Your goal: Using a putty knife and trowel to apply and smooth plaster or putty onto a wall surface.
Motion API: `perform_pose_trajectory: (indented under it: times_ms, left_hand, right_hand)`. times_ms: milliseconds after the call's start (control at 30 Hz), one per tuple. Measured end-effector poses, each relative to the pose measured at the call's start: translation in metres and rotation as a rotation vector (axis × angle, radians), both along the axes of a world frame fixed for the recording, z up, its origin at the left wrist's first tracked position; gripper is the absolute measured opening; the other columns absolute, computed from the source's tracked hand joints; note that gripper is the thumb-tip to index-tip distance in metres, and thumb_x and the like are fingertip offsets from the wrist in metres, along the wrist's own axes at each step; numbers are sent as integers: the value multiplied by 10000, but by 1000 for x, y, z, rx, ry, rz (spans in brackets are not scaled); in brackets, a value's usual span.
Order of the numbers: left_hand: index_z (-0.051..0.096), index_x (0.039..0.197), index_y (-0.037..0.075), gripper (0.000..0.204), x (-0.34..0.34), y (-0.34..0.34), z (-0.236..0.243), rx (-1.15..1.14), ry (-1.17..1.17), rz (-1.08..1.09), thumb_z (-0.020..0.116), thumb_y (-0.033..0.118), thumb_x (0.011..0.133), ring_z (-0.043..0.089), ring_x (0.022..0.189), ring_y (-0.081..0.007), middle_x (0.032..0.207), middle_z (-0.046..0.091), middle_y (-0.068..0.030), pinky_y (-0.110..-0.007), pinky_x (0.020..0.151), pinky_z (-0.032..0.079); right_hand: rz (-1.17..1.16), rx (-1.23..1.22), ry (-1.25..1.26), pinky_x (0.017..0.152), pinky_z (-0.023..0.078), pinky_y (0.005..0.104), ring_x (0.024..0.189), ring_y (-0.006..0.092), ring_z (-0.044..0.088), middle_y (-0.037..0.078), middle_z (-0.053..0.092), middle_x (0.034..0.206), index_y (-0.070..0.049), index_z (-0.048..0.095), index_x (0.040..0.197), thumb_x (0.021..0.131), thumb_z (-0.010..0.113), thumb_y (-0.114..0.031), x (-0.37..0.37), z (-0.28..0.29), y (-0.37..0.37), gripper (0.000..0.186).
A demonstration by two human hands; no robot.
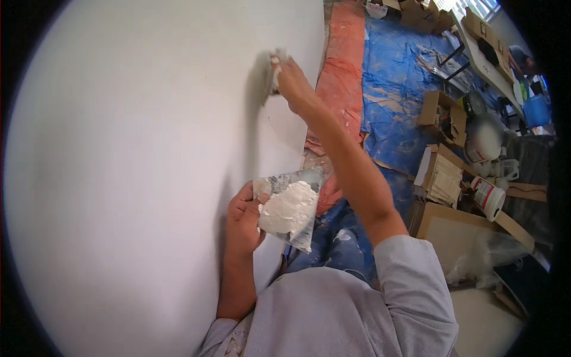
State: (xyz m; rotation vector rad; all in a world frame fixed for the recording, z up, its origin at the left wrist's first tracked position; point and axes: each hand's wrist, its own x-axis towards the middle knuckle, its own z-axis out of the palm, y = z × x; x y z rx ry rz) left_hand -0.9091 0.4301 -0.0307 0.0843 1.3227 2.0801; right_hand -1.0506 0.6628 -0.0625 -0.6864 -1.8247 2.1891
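My left hand grips the edge of a flat, smeared plate in front of my chest. A thick heap of white plaster-like paste covers much of that plate. Stretched out ahead, my right hand is closed around a putty knife, whose blade is against or very close to the white wall; contact cannot be made out. The handle and fingers are slightly blurred, and white paste marks the tool.
Along the wall's foot runs an orange sheet, with a blue tarp beside it. To the right stand cardboard boxes, a white bucket and a long table. A person is partly visible at far right.
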Motion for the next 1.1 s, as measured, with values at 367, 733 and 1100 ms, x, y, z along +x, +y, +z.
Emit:
perform_pose_trajectory:
  times_ms: [367, 733, 1100]
  left_hand:
    - [573, 1213, -63, 268, 1, -7, -15, -271, -24, 74, 497, 53, 983, 685, 935, -170, 1076, 687, -121, -307, 822, 561]
    - [577, 1210, -80, 255, 1, 8, -40, -335, -162, 79, 523, 51, 998, 677, 961, -165, 1090, 687, -124, -299, 864, 548]
    - [600, 1200, -49, 259, -3, 0, -26, -374, -92, -101, 487, 44, 986, 622, 903, -78, 1022, 679, -47, -240, 801, 496]
  right_hand:
    - [-60, 333, -25, 803, 494, 448, 939, 438, 597, 282, 628, 1004, 54, 589, 1183, 1024, 478, -204, 60, -115, 24, 323]
    - [51, 73, -612, 861, 517, 501, 1075, 421, 632, 262, 649, 1174, -27, 544, 1337, 1037, 418, -350, 46, -468, -56, 458]
    - [-9, -518, -416, 723, 569, 407, 930, 230, 639, 96, 601, 1188, -135, 498, 1375, 1044, 410, -434, 22, -320, -58, 455]
